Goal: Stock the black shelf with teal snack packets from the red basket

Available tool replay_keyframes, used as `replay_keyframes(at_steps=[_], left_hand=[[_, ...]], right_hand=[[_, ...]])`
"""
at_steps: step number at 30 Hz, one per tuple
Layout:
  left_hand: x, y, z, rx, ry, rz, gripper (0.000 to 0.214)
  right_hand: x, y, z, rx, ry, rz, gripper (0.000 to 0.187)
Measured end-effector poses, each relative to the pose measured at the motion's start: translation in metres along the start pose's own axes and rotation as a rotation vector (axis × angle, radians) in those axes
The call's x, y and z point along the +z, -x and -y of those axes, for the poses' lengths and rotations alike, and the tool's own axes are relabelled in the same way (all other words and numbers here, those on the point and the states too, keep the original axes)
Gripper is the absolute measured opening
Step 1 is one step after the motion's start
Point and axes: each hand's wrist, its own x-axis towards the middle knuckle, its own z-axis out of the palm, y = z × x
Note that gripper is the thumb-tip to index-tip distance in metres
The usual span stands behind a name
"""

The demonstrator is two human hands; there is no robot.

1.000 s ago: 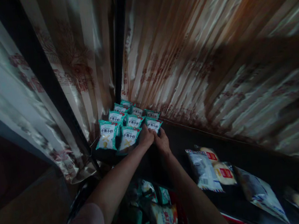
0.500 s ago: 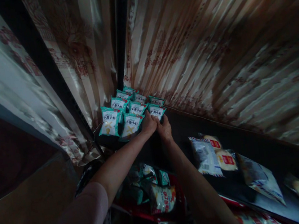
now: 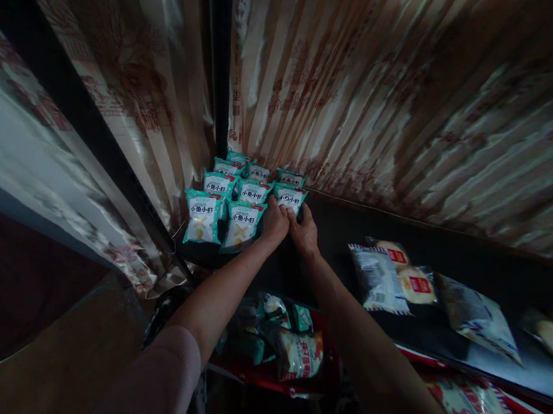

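Both my hands meet at a teal and white snack bag point(image 3: 289, 196) standing at the right front of a group of matching bags. My left hand point(image 3: 275, 223) grips its left lower side, and my right hand point(image 3: 304, 232) grips its right lower side, thumbs close together on the front. Just left of my left hand stands another teal snack bag point(image 3: 242, 223), with one more teal bag point(image 3: 201, 215) at the far left. Behind the gripped bag, a similar bag point(image 3: 292, 177) leans upright near the curtain. My hands cover the lower part of the held bag.
The black shelf point(image 3: 332, 227) runs off to the right, bearing a white-and-blue packet point(image 3: 377, 278), round packaged breads point(image 3: 416, 285) and a silvery packet point(image 3: 477, 313). Below is a red basket point(image 3: 273, 383) of snack bags. A dark post point(image 3: 222, 72) and a patterned curtain point(image 3: 343, 91) stand behind.
The view has shifted slightly, so the shelf goods sit a little higher in the picture. My hands stay on the same bag, which stands in about the same place in the group.
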Motion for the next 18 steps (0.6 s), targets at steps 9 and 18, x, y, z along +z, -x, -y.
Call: replay_keyframes(at_steps=[9, 18], left_hand=[[-0.002, 0.005, 0.000, 0.048, -0.030, -0.023, 0.053], [0.005, 0.018, 0.002, 0.166, -0.024, -0.058, 0.056]], right_hand=[[0.002, 0.001, -0.004, -0.003, 0.006, -0.021, 0.064], [-0.004, 0.007, -0.002, 0.043, -0.004, -0.040, 0.067]])
